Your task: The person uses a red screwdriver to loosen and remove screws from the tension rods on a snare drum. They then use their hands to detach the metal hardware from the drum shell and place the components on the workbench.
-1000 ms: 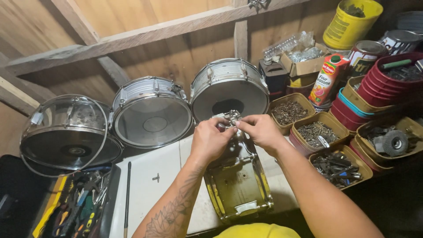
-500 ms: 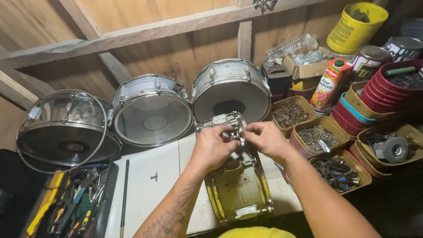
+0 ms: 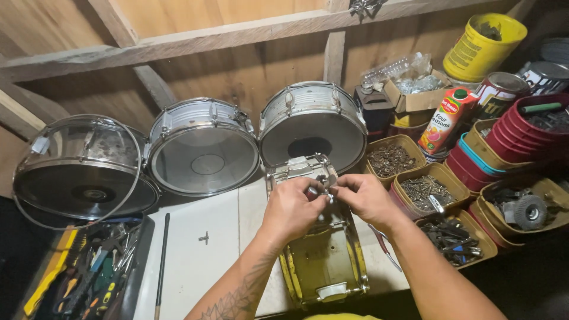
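Brimming screw-filled tubs (image 3: 428, 188) beside busy hands (image 3: 332, 201)

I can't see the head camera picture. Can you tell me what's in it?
Two hands, left hand and right hand, pinch a small metal part on a drum shell lying on a white table. Three drums lean against the wooden wall; tubs of screws sit right.

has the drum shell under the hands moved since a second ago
Cannot tell. The drum shell sits lower in frame, but so do the three drums against the wall, so the head camera has tilted; no separate shift shows.
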